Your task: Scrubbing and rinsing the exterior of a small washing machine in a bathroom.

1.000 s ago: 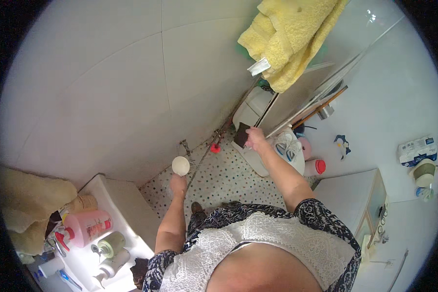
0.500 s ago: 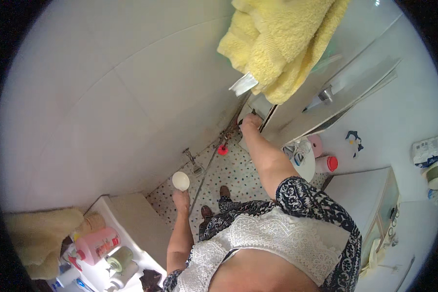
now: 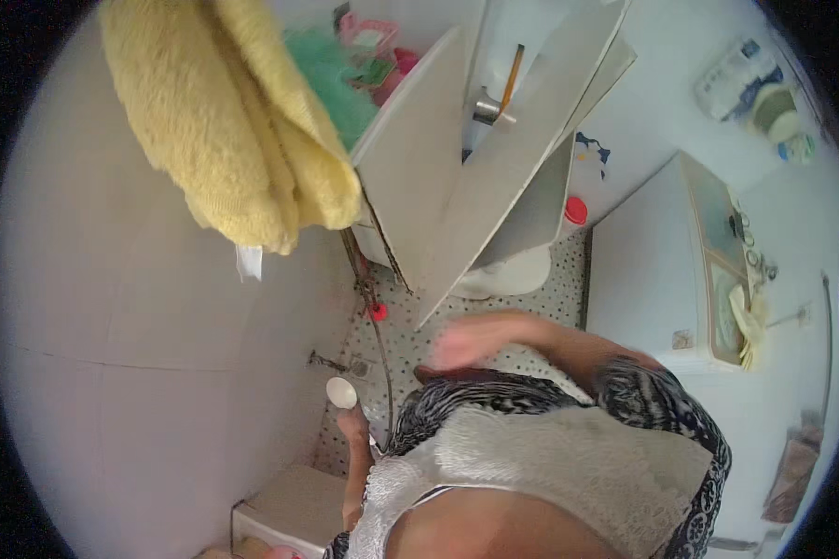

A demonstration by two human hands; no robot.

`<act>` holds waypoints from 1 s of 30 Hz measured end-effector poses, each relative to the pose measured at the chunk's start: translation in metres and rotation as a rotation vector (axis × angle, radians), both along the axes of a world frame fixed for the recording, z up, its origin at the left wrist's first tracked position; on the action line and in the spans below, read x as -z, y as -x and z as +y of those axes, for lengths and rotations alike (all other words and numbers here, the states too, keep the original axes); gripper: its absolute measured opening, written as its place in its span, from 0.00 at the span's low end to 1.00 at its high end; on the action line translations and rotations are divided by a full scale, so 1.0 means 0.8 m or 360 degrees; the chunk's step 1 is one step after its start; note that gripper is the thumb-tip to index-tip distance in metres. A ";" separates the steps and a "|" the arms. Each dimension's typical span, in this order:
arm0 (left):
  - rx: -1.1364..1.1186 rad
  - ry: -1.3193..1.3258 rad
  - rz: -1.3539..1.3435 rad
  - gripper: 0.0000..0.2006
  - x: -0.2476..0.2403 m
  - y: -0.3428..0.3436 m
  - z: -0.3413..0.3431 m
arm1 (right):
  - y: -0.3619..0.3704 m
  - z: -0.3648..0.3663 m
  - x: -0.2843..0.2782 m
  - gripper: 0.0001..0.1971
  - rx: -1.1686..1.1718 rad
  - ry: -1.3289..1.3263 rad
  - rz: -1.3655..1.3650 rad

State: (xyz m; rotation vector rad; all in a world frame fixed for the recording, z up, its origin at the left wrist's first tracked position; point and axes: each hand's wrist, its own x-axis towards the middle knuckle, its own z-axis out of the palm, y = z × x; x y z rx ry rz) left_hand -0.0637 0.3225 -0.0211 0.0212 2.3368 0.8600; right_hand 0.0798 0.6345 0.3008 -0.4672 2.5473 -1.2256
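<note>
My left hand [image 3: 352,427] is low by the tiled wall, shut on a small white round object [image 3: 341,392] held up at its fingertips. My right hand [image 3: 459,345] is motion-blurred in front of my chest, above the speckled floor [image 3: 410,340]. Nothing shows in it, and its fingers are too smeared to read. A thin hose [image 3: 383,359] runs down the wall between the two hands, below a red valve [image 3: 378,311]. The white toilet bowl [image 3: 513,274] lies just beyond the right hand.
A yellow towel [image 3: 224,140] hangs at the upper left with a green mesh sponge [image 3: 331,70] behind it. Large white panels [image 3: 475,158] lean over the toilet. A red-capped bottle [image 3: 575,212] stands by a white washing machine [image 3: 662,270] on the right. A white box [image 3: 289,503] sits lower left.
My right hand has pulled back from the wall behind the toilet toward my chest. The view has swung, so the towel now fills the upper left. My left hand still holds the white round object.
</note>
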 end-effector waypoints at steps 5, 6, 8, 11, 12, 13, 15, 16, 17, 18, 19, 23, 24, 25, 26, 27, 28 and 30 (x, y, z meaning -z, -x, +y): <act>0.0654 0.0030 0.0422 0.17 -0.082 -0.046 0.088 | -0.402 0.139 0.078 0.26 0.2709 0.2034 0.0598; 0.0704 0.0097 0.0372 0.17 -0.105 -0.061 0.103 | -0.403 0.171 0.086 0.31 0.2485 0.2154 0.1022; 0.0076 -0.0063 0.0099 0.16 -0.065 -0.050 0.073 | -0.343 0.198 0.045 0.33 0.2370 0.2388 0.0942; 0.0736 0.0141 0.0708 0.14 -0.070 -0.053 0.071 | -0.327 0.244 0.033 0.32 0.2421 0.2440 0.0945; 0.0708 0.0143 0.0726 0.14 -0.077 -0.055 0.076 | -0.317 0.257 0.030 0.32 0.2525 0.2418 0.0986; 0.0440 0.0051 0.0577 0.14 -0.082 -0.057 0.079 | -0.312 0.267 0.025 0.32 0.2485 0.2428 0.0976; 0.0142 -0.0038 0.0431 0.14 -0.095 -0.068 0.082 | -0.300 0.271 0.006 0.33 0.2385 0.2216 0.1006; 0.0139 -0.0165 0.0551 0.13 -0.100 -0.076 0.080 | -0.285 0.273 -0.002 0.33 0.2350 0.2225 0.0984; 0.0150 -0.0289 0.0666 0.13 -0.111 -0.087 0.081 | -0.264 0.262 -0.031 0.32 0.2434 0.2154 0.0938; 0.0148 -0.0293 0.0663 0.13 -0.136 -0.100 0.092 | -0.257 0.261 -0.049 0.32 0.2534 0.2068 0.0909; 0.0099 -0.0344 0.0560 0.12 -0.179 -0.116 0.123 | -0.270 0.306 -0.007 0.26 0.2501 0.2033 0.0980; -0.0062 -0.0379 0.0577 0.13 -0.187 -0.131 0.108 | -0.181 0.307 -0.055 0.25 0.2450 0.1344 0.0771; -0.0074 -0.0375 0.0576 0.13 -0.185 -0.134 0.109 | -0.166 0.299 -0.079 0.26 0.2465 0.1154 0.0597; -0.0099 -0.0383 0.0489 0.14 -0.187 -0.137 0.114 | -0.154 0.294 -0.097 0.27 0.2454 0.0940 0.0588; -0.0117 -0.0388 0.0403 0.15 -0.190 -0.139 0.118 | -0.144 0.291 -0.108 0.28 0.2444 0.0731 0.0577; -0.0131 -0.0384 0.0415 0.15 -0.173 -0.130 0.109 | -0.130 0.298 -0.106 0.28 0.2427 0.0743 0.0579; -0.0065 -0.0224 0.0660 0.16 -0.136 -0.114 0.081 | -0.103 0.304 -0.101 0.30 0.2211 0.0834 0.0478; 0.0044 -0.0059 0.0870 0.16 -0.129 -0.122 0.085 | -0.091 0.323 -0.076 0.33 0.2041 0.0902 0.0367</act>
